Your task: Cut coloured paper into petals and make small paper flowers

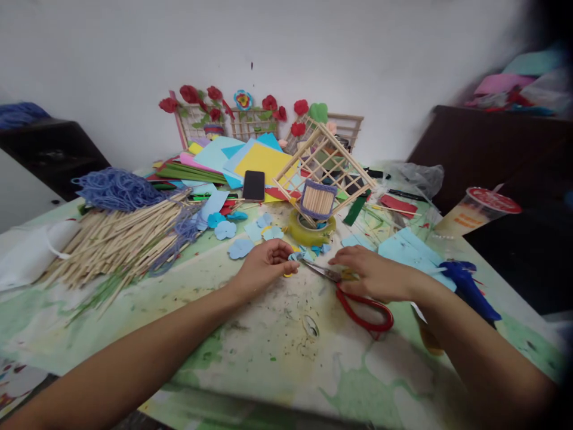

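Observation:
Near the middle of the table my left hand (267, 264) is closed, its thumb and fingers pinching a small light-blue paper piece (294, 257). Scissors with red handles (367, 313) lie just to the right, their blades pointing toward that paper. Over the scissors hovers my right hand (373, 272), fingers apart and bent slightly downward, with the thumb close to the handles. Whether it touches them I cannot tell. Blue paper flowers (225, 230) and small paper scraps are scattered beyond my left hand. A roll of yellow-green tape (311, 230) sits behind the scraps.
A stick lattice (331, 149) with a small basket leans above the tape. Bamboo sticks (120, 239) and purple yarn (119, 188) are heaped at left. A phone (253, 186) lies among coloured paper. On the right are a blue glue gun (468, 286) and a lidded cup (474, 212).

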Available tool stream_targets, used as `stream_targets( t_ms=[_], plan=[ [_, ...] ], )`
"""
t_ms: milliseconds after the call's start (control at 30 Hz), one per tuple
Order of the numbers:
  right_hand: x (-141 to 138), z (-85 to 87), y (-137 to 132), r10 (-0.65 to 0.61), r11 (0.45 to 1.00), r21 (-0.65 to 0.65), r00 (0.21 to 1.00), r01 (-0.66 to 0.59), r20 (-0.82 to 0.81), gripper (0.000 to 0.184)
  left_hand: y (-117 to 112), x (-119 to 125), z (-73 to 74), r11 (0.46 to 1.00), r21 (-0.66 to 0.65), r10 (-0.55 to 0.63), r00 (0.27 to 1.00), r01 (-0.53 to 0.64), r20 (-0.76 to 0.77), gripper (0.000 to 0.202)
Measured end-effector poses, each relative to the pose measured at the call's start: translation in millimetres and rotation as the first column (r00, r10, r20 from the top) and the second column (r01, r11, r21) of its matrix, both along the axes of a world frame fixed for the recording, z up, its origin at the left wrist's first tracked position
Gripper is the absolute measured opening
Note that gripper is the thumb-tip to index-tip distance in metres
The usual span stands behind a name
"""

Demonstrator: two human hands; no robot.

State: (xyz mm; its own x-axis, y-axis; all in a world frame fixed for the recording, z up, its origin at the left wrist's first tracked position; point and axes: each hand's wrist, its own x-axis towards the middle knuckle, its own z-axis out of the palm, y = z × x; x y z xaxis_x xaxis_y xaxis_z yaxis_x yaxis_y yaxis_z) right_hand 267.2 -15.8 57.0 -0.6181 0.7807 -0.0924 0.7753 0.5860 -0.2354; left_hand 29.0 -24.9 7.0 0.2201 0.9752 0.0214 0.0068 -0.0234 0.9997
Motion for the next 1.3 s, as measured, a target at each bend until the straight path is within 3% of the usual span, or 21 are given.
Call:
stream_targets(
  t_ms=[100,167,267,367,500,633,800,933,1000,1133,1200,1300],
  plan=[
    [-27.0,7.8,4.3,-0.111,0.984,-0.168,0.956,0.066,-0.270,0.040,-3.8,-1.7,1.2,0.970,0.241,0.025,0.974,0.031,-0.223,0.019],
    [-44.8,-0.4,4.1,-0.140,0.974,-0.217,0.911,0.057,-0.388,0.037,-6.5,-3.3,1.7,0.918,0.385,0.066,0.923,0.092,-0.380,0.012],
    [-60.2,-22.6,1.3,-0.164,0.968,-0.249,0.841,0.037,-0.515,0.030,-9.4,-4.1,2.0,0.866,0.473,0.094,0.877,0.162,-0.471,0.009],
    [-61.0,-37.8,-0.3,-0.186,0.952,-0.307,0.753,-0.022,-0.632,0.030,-9.6,-2.8,1.8,0.890,0.435,0.066,0.903,0.140,-0.424,0.007],
    [-55.1,-41.0,1.6,-0.316,0.883,-0.463,0.629,-0.080,-0.710,0.030,-6.2,-0.6,0.5,0.973,0.226,-0.004,0.983,0.046,-0.183,0.016],
    [-54.3,-43.7,4.9,-0.374,0.862,-0.502,0.581,-0.069,-0.723,0.028,-3.1,-0.3,-1.2,0.999,0.047,-0.026,1.000,0.027,-0.010,0.023],
    [-57.6,-47.4,2.7,-0.401,0.875,-0.483,0.591,0.022,-0.700,0.031,-3.5,-1.2,-5.5,0.988,0.140,-0.047,0.991,0.064,-0.121,0.024],
    [-58.2,-41.4,-3.2,-0.444,0.863,-0.506,0.506,0.019,-0.739,0.037,-3.8,-1.3,-6.9,0.969,0.236,-0.012,0.971,0.070,-0.238,0.021],
    [-57.9,-37.5,-5.3,-0.414,0.885,-0.463,0.536,0.048,-0.736,0.040,-4.4,-1.2,-5.5,0.948,0.305,0.013,0.951,0.086,-0.308,0.017],
    [-57.6,-34.0,-6.5,-0.325,0.932,-0.336,0.726,0.137,-0.607,0.027,-8.3,-1.6,-1.3,0.877,0.438,0.049,0.872,0.196,-0.487,0.008],
    [-57.4,-34.9,-6.0,-0.297,0.939,-0.320,0.759,0.124,-0.579,0.022,-10.1,-1.9,-0.1,0.852,0.465,0.053,0.843,0.241,-0.535,0.006],
    [-56.2,-37.9,-3.9,-0.286,0.945,-0.304,0.752,0.119,-0.594,0.016,-10.0,-2.2,0.0,0.856,0.470,0.073,0.851,0.214,-0.520,0.010]
  ],
)
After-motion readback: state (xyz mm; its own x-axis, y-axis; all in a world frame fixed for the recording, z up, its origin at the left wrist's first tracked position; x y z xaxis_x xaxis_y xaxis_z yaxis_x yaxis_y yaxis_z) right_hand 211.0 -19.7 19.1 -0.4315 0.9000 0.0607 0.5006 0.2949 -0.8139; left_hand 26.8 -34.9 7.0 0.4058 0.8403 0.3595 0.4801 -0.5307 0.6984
